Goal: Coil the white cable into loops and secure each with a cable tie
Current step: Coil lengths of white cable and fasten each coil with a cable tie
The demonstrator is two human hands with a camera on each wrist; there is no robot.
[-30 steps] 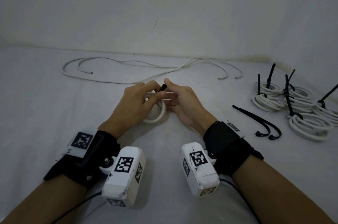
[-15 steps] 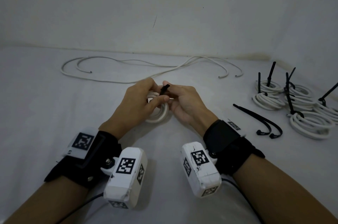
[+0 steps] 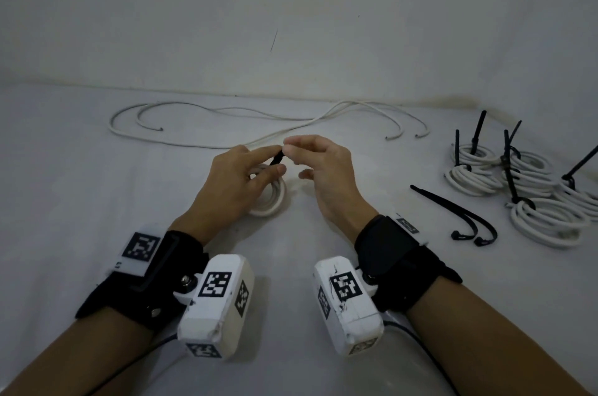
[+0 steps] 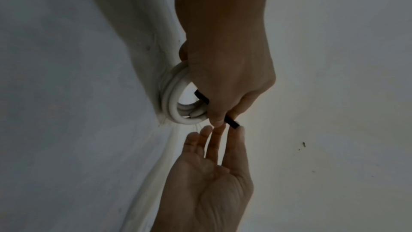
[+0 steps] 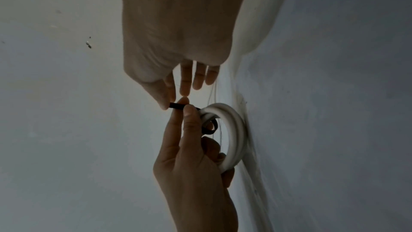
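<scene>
A small coil of white cable (image 3: 270, 201) stands on edge on the white surface, gripped by my left hand (image 3: 275, 165). Its thumb and forefinger also clamp a black cable tie (image 3: 277, 159) looped round the coil. In the left wrist view the cable tie (image 4: 230, 122) sticks out past the left fingers. My right hand (image 3: 289, 151) pinches the cable tie (image 5: 176, 106) by its free end between thumb and forefinger, the other fingers held out straight. The coil (image 5: 234, 130) shows several turns in the right wrist view.
Long loose white cables (image 3: 200, 144) lie along the back near the wall. Several finished coils (image 3: 547, 220) with upright black ties sit at the right. Two spare black ties (image 3: 459, 214) lie between them and my right wrist.
My right hand has drawn back from the coil, up and to the right, and now holds only the tie's end. The left hand keeps the coil in place.
</scene>
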